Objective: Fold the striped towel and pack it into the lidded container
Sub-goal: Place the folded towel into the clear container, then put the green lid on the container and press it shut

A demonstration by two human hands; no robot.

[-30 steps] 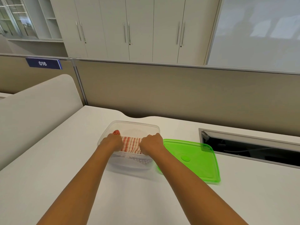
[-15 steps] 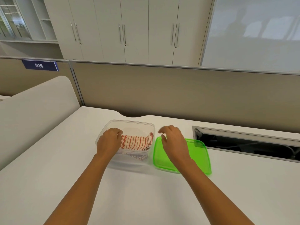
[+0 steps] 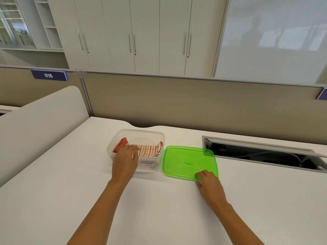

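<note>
- Two bare hands are working over the white desk, and the clear container is sitting uncovered as our landmark.
- Lying folded inside the container is the striped towel, its red-and-white stripes showing through the clear wall (one rolled red end is bunching up at the container's left side).
- Over the container's near left corner the left hand is hovering or resting, fingers loosely spread and reaching toward the towel; whether the fingertips are actually touching the cloth, I cannot tell.
- Just to the right of the container, the green lid is lying flat on the desk, close beside the container wall but apart from it.
- At the lid's near right corner, farthest from the container, the right hand is curling its fingers over the rim, with the thumb at the lid's near edge (it looks like a pinch on that corner, though the underside is hidden).
- Farther right of the container, past the lid, an open cable tray is sitting recessed in the desk.
- Behind the container, a beige partition is running along the desk's far edge.
</note>
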